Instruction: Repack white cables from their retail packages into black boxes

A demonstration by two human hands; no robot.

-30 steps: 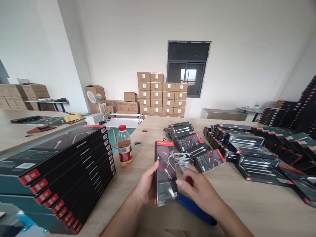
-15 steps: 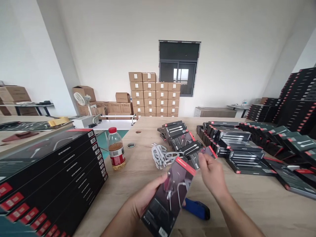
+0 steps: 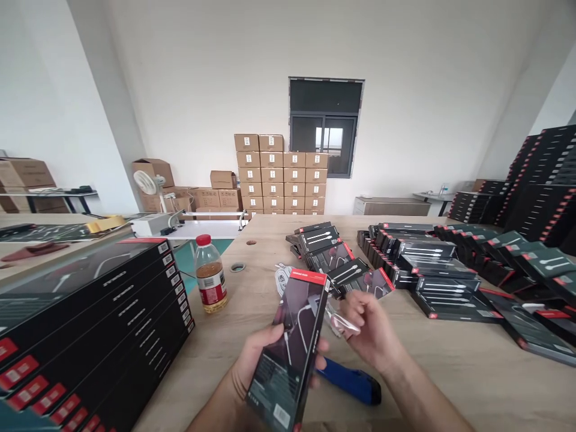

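My left hand [image 3: 263, 351] is closed around a dark retail box [image 3: 288, 348] with a red top band and pictures of white charging cables. The box is tilted upright, its printed face toward me. Just right of it, my right hand [image 3: 371, 330] is closed, fingers curled, with a shiny strip of clear plastic film [image 3: 344, 324] at its fingertips. On the table beneath, a blue-handled tool [image 3: 348, 379] with a black end lies partly behind the box. White cables [image 3: 282, 279] lie bundled behind the box, partly hidden by it.
A bottle [image 3: 210, 276] with a red cap stands left, beside a tall stack of black boxes [image 3: 135, 318]. Loose boxes [image 3: 319, 240] lie ahead. More rows of boxes [image 3: 445, 282] cover the right side of the table. Cartons [image 3: 283, 174] are stacked by the wall.
The box in my left hand has turned more upright and shifted left. My right hand has come down and nearer to me, with clear film now showing at its fingers.
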